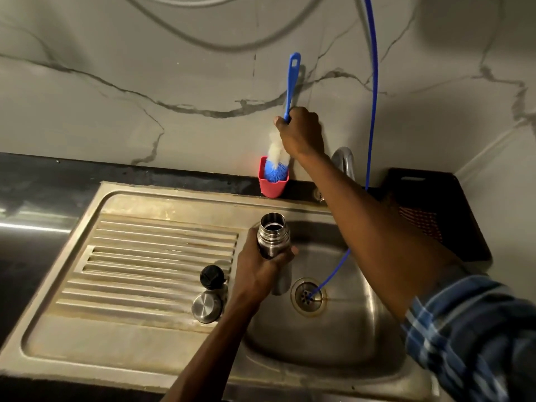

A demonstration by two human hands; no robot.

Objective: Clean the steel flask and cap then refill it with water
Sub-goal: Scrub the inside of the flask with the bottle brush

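Note:
My left hand (pixel 258 274) grips the open steel flask (pixel 273 239) upright over the left edge of the sink basin (pixel 342 329). Its mouth is uncovered. My right hand (pixel 300 130) reaches to the back wall and holds the blue handle of a bottle brush (pixel 292 79). The brush's white and blue bristle head (pixel 276 163) sits in a pink cup (pixel 272 185). On the ribbed drainboard (pixel 145 256) lie the black inner stopper (pixel 212 276) and the steel cap (pixel 207 307), side by side, just left of my left wrist.
A steel tap (pixel 345 161) rises behind the basin, partly hidden by my right forearm. A thin blue hose (pixel 372 111) hangs from above and ends at the drain (pixel 308 296). A dark crate (pixel 435 213) stands at the right on the black counter.

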